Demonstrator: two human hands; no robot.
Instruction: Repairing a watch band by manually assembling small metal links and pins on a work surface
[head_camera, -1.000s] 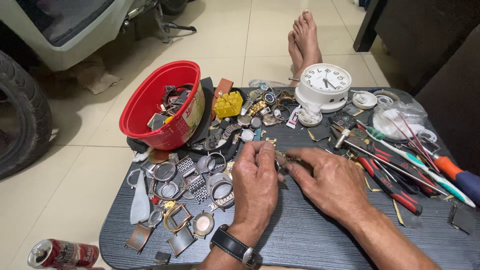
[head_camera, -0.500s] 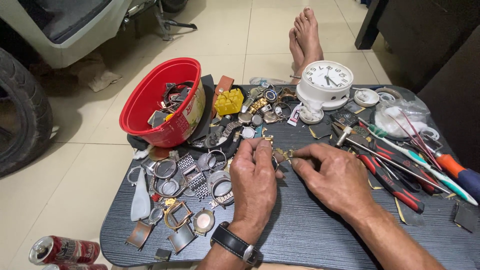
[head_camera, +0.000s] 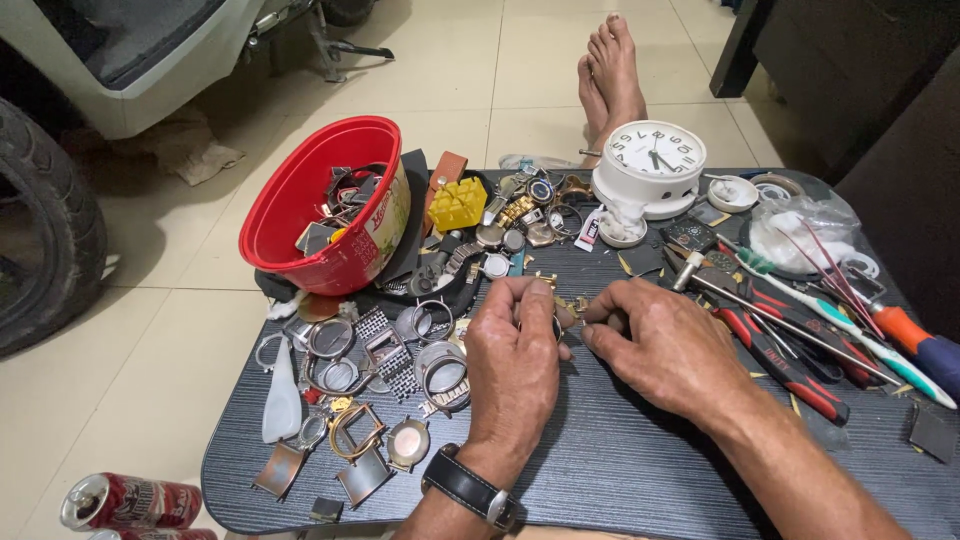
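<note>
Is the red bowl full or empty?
Partly full. The red bowl is tipped on its side, and watch parts are piled inside.

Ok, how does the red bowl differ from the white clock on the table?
The red bowl lies tipped on its side with its opening facing up and left, while the white clock stands on its base with its round face tilted up. The bowl is full of loose watch parts and straps; the clock holds nothing. The bowl looks wider than the clock. Both are round and sit along the far edge of the dark table.
</note>
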